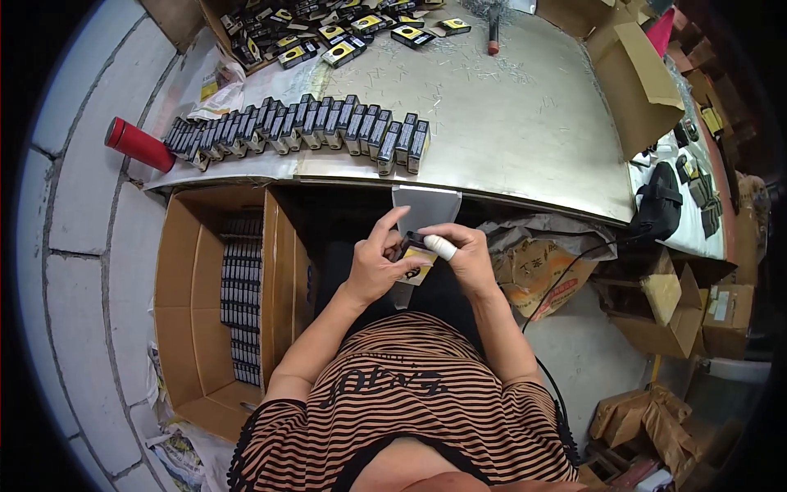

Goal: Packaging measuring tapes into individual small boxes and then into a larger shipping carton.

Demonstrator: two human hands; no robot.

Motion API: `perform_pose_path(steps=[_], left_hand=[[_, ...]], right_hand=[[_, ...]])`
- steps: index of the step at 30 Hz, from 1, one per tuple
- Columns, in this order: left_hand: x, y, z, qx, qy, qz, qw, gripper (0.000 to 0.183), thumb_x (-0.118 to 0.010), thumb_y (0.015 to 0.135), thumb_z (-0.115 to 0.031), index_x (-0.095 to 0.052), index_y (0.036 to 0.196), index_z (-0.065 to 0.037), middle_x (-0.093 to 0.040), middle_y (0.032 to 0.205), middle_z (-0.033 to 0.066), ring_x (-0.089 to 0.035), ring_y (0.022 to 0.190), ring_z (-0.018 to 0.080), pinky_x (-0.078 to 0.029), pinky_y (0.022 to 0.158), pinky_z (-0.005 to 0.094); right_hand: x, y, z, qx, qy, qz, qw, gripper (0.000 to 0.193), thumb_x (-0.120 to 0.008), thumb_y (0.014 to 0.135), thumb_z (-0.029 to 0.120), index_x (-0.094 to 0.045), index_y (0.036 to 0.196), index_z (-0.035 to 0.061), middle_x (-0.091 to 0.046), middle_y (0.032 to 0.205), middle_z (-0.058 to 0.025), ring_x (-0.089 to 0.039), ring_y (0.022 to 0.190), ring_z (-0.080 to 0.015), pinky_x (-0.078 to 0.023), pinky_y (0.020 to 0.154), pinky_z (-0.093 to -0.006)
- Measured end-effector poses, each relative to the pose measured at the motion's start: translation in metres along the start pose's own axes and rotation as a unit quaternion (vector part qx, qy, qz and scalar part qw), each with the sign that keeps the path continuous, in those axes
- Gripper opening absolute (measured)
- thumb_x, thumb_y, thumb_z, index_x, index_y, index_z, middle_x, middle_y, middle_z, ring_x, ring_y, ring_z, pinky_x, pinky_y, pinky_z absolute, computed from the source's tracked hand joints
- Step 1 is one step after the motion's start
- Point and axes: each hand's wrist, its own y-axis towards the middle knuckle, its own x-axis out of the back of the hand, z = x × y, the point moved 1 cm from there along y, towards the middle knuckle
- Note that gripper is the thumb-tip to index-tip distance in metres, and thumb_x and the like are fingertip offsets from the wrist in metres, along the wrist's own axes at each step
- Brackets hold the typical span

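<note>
box (pixel 420 275) is pinched by left fingers (pixel 400 267) and right fingers (pixel 442 246) before a shiny table (pixel 516 135) near block wall (pixel 79 205).

The fisheye head camera faces down over the striped top (pixel 434 381). Left hand (pixel 375 266) and right hand (pixel 467 256) are near, the table (pixel 525 135) beyond.

The table (pixel 525 156) carries boxes (pixel 379 134) and seemingly thin, pale scraps (pixel 518 23).

Small box (pixel 420 269) — partly behind hands (pixel 375 269)
</note>
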Motion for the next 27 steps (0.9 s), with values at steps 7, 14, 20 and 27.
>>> perform_pose_path(steps=[7, 14, 20, 27], left_hand=[[0.006, 0.014, 0.002, -0.023, 0.058, 0.026, 0.998, 0.079, -0.085, 0.072, -0.018, -0.043, 0.137, -0.002, -0.044, 0.057, 0.0016, -0.039, 0.052, 0.0062, -0.034, 0.049, 0.0201], [-0.005, 0.021, 0.011, 0.109, -0.186, -0.038, 0.976, 0.053, -0.076, 0.081, -0.004, -0.045, 0.123, 0.0, -0.058, 0.072, -0.0002, -0.046, 0.061, 0.0, -0.037, 0.053, 0.0147], [0.025, 0.055, 0.022, 0.1, -0.055, -0.106, 0.988, 0.011, -0.068, 0.088, -0.005, -0.059, 0.087, 0.002, -0.064, 0.077, 0.0046, -0.058, 0.065, 0.0056, -0.046, 0.058, 0.019], [0.034, 0.089, 0.046, 0.023, 0.031, -0.118, 0.992, 0.008, -0.066, 0.085, -0.004, -0.064, 0.09, 0.003, -0.065, 0.082, 0.0082, -0.061, 0.073, 0.0154, -0.048, 0.066, 0.0265]], right_hand=[[0.009, 0.012, 0.001, -0.002, -0.011, 0.048, 0.999, 0.019, -0.071, 0.085, 0.009, -0.073, 0.102, 0.0021, -0.072, 0.093, -0.0063, -0.065, 0.087, -0.0111, -0.05, 0.081, -0.0253], [0.001, 0.024, 0.004, 0.062, -0.022, 0.059, 0.996, 0.018, -0.068, 0.088, 0.009, -0.071, 0.102, -0.0023, -0.071, 0.097, -0.0109, -0.064, 0.092, -0.0151, -0.05, 0.084, -0.0266], [0.032, 0.084, 0.009, 0.108, 0.144, -0.189, 0.965, 0.019, -0.059, 0.096, 0.012, -0.067, 0.103, -0.004, -0.067, 0.093, -0.0067, -0.062, 0.083, -0.0099, -0.051, 0.075, -0.0239], [0.031, 0.132, -0.002, 0.211, -0.212, -0.189, 0.935, 0.06, -0.035, 0.067, -0.01, -0.056, 0.123, -0.0065, -0.059, 0.125, -0.0206, -0.055, 0.12, -0.032, -0.04, 0.104, -0.0377]])
